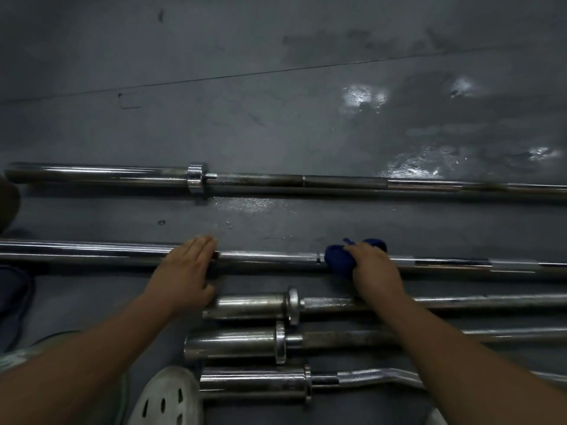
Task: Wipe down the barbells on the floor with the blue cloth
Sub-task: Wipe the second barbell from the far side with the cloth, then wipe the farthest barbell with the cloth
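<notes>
Several steel barbells lie side by side on the dark floor. My left hand (187, 268) rests flat, fingers straight, on the second barbell (270, 258) near the end of its sleeve. My right hand (372, 269) grips the blue cloth (339, 259), which is bunched around the same bar's shaft further right. A long barbell (337, 181) with a collar lies beyond it. Three shorter bars lie nearer me: one (254, 305), another (233, 343), and a curl bar (254, 383) with a bent shaft.
The grey floor (276, 102) shows shiny wet patches at the right. A pale perforated shoe (167, 400) is at the bottom middle. Dark fabric (15, 299) sits at the left edge.
</notes>
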`<state>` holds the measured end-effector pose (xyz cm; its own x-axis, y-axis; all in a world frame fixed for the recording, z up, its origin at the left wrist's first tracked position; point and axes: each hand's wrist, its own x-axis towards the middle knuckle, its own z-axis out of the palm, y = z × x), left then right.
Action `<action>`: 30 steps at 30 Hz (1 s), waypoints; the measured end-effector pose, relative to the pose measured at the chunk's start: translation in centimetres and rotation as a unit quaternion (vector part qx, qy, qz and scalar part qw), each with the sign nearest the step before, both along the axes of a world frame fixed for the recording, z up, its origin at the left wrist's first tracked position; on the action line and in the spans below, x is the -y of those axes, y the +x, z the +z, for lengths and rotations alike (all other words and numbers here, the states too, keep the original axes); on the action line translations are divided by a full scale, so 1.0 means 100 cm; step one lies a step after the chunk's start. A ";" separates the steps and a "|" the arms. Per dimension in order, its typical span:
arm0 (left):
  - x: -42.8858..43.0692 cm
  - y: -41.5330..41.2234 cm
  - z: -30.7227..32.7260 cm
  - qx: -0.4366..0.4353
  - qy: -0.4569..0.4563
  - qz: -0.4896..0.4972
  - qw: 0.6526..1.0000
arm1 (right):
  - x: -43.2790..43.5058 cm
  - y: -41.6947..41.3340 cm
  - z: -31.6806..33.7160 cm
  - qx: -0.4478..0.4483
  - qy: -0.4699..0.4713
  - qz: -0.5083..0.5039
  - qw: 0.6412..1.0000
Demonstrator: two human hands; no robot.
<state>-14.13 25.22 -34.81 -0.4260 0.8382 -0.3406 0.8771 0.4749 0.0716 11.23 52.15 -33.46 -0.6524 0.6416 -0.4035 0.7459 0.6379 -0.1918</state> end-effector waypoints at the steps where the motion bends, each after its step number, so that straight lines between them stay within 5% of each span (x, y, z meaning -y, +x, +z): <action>1: 0.001 0.003 0.002 -0.001 -0.004 0.001 1.000 | 0.005 -0.004 0.004 -0.014 -0.030 -0.018 0.999; 6: -0.003 0.019 0.029 -0.018 -0.009 0.021 1.000 | 0.029 -0.008 0.021 -0.096 -0.089 -0.003 0.991; 13: -0.017 0.113 0.104 -0.030 0.024 0.030 0.999 | 0.052 0.032 0.059 -0.177 0.005 0.055 0.983; 30: -0.018 0.339 0.325 -0.143 0.166 0.002 0.976 | 0.093 0.252 0.282 -0.371 0.132 0.090 0.915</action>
<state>19.80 26.99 -2.32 -0.4678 0.8799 0.0828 0.8817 0.4711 -0.0246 36.42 42.86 -5.21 -0.7890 0.5078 0.3459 0.3515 0.8348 -0.4238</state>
